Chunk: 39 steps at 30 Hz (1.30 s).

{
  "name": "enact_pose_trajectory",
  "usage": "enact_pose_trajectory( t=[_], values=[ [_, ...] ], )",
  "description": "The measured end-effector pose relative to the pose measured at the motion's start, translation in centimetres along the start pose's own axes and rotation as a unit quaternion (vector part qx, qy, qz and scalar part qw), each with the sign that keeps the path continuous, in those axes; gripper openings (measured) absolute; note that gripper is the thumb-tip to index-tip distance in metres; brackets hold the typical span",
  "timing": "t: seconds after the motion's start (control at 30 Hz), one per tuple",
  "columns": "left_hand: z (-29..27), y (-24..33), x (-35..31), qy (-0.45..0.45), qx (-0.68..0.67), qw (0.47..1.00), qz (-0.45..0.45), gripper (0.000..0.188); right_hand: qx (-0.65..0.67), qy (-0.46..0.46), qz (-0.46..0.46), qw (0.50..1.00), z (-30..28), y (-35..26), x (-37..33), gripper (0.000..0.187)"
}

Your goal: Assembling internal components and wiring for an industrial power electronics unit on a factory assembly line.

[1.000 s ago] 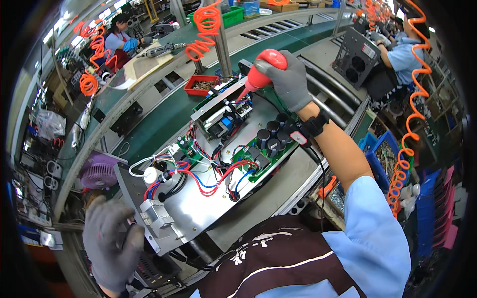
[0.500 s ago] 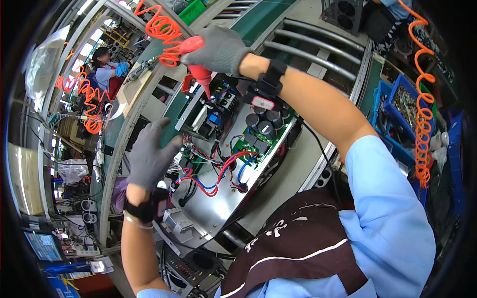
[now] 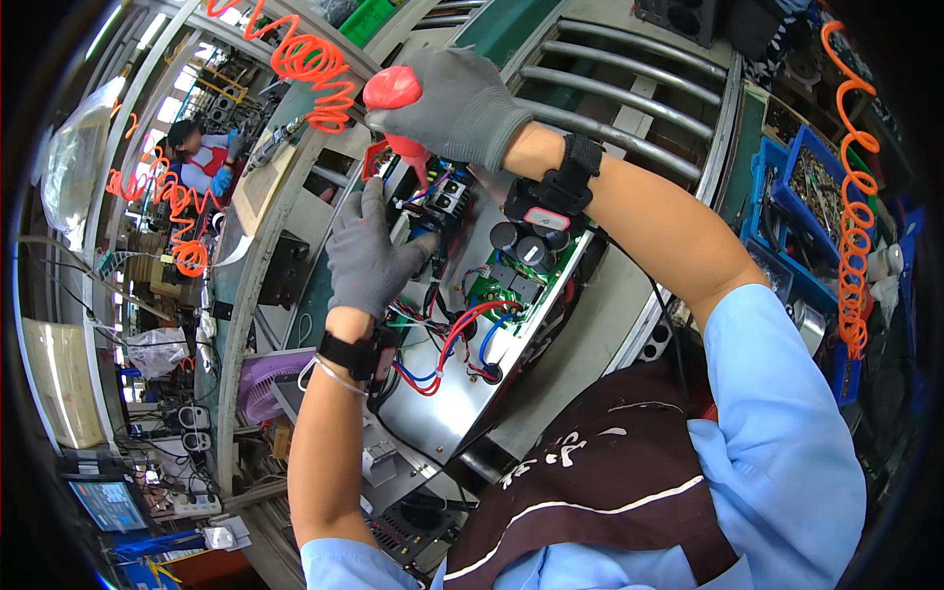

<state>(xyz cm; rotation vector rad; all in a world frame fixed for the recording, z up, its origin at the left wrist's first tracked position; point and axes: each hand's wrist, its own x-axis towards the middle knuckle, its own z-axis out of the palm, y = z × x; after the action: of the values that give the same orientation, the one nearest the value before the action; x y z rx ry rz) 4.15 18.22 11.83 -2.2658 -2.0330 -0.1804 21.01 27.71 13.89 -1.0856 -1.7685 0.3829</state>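
Before the dark brown cloth apron, a silver sheet-metal chassis is laid aslant. Along its right side a green circuit board with black cylindrical capacitors is mounted. Over its far left part the grey-gloved left hand is held, fingers spread; whether contact is made cannot be told. Above its far end a red, bulb-ended, tapering tool is grasped by the grey-gloved right hand. The tool is judged light, stiff and smooth, best gripped round its bulb. Compared with half a second ago, the left hand has been brought inward from beside the chassis.
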Motion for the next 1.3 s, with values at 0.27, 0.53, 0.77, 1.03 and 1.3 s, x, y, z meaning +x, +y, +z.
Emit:
enact_pose_trajectory(
  t=[0.27,0.53,0.77,1.03,1.3],
  values=[
    [2.9,2.5,0.6,0.11,0.173,0.978,-0.04,0.097,0.088,0.231,-0.006,0.969,-1.7,2.2,-6.4,0.036],
    [4.3,5.0,1.4,0.143,0.266,0.953,0.014,0.11,0.357,0.336,0.028,0.871,-7.2,3.3,-13.3,0.033],
    [6.0,7.0,2.8,0.134,0.285,0.946,-0.079,0.112,0.463,0.35,0.192,0.791,-8.4,4.2,-20.6,0.031],
    [7.3,7.5,3.6,0.21,0.346,0.912,-0.074,0.107,0.38,0.27,0.127,0.876,-6.0,7.2,-24.9,0.044],
    [7.7,6.5,4.0,0.226,0.347,0.907,-0.075,0.106,0.319,0.259,0.027,0.912,-5.6,6.9,-23.9,0.051]
  ],
)
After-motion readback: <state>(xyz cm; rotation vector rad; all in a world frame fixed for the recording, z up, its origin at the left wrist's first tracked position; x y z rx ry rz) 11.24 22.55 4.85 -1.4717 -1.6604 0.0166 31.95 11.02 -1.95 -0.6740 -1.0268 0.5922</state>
